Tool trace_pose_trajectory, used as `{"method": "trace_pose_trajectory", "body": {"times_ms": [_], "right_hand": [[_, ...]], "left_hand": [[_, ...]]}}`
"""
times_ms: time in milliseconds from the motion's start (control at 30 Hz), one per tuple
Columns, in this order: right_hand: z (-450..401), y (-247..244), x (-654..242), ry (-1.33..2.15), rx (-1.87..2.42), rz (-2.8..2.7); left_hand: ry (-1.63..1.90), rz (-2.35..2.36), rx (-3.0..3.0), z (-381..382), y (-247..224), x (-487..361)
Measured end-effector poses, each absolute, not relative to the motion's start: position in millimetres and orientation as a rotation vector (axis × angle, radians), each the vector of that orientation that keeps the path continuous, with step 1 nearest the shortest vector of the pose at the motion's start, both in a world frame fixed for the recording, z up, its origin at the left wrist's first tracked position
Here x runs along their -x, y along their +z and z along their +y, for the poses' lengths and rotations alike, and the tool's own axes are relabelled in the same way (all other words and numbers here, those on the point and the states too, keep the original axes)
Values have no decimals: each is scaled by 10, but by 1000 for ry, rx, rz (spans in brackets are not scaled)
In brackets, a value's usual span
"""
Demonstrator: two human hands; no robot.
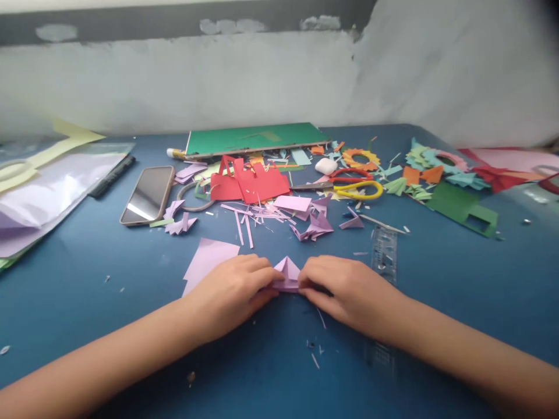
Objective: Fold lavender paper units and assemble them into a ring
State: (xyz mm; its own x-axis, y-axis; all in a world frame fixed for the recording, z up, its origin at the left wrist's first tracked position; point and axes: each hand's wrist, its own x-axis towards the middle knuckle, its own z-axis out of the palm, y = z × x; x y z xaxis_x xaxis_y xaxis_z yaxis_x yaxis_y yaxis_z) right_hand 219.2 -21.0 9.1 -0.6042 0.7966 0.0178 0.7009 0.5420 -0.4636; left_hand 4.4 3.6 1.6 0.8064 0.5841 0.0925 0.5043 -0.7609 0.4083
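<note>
The left hand [238, 294] and right hand [351, 291] each have their fingers pinched on opposite sides of a folded purple paper [287, 273] on the blue table [166, 366], near the scissors [356, 189].

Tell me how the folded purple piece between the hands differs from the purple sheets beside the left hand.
The folded piece rises to a point, while the purple sheets lie flat. The left hand and right hand pinch the folded piece; neither grips the purple sheets. Both are light purple paper, on the blue table.
</note>
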Motion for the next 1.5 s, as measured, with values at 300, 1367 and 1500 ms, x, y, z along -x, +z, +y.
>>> {"method": "trace_pose_trajectory", "body": {"times_ms": [300,1367,1500], "right_hand": [[-43,-45,-2315,456,1058,-2597],[-52,143,-2135,958,1697,-2217],[-88,110,-2144,902,1642,-2211]], "left_hand": [[582,761,-2647,162,-90,-35],[201,1094,-2256,277,123,-194],[210,1071,-2321,303,89,-113]]}}
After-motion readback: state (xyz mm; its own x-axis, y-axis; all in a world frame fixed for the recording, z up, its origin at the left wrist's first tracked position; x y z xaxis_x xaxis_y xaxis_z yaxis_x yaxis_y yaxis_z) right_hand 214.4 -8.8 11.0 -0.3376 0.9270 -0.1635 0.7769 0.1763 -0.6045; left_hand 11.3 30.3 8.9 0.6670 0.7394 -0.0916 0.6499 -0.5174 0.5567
